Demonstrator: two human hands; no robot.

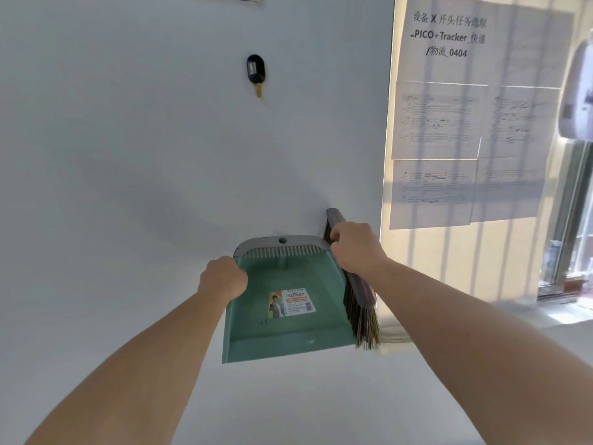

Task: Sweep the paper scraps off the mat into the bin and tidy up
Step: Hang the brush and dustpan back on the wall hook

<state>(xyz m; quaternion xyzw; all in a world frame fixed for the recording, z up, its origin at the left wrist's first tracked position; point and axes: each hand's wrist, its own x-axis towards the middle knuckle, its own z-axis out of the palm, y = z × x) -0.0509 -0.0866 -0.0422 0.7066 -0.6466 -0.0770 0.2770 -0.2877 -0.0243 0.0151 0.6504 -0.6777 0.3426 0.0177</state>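
A green dustpan [285, 329] with a grey toothed top edge and a product sticker stands tilted against the white wall, its lip on the white surface. My left hand [223, 277] grips its upper left rim. A hand broom [359, 303] with a grey-purple back and dark bristles leans beside the dustpan's right side. My right hand [356, 248] curls round the upper part of the broom. No paper scraps, mat or bin are in view.
A black hook [255, 69] with a yellow tab is stuck on the white wall [128, 139] above. Printed paper sheets [465, 123] hang on a window at right. A white surface [288, 406] stretches below the dustpan.
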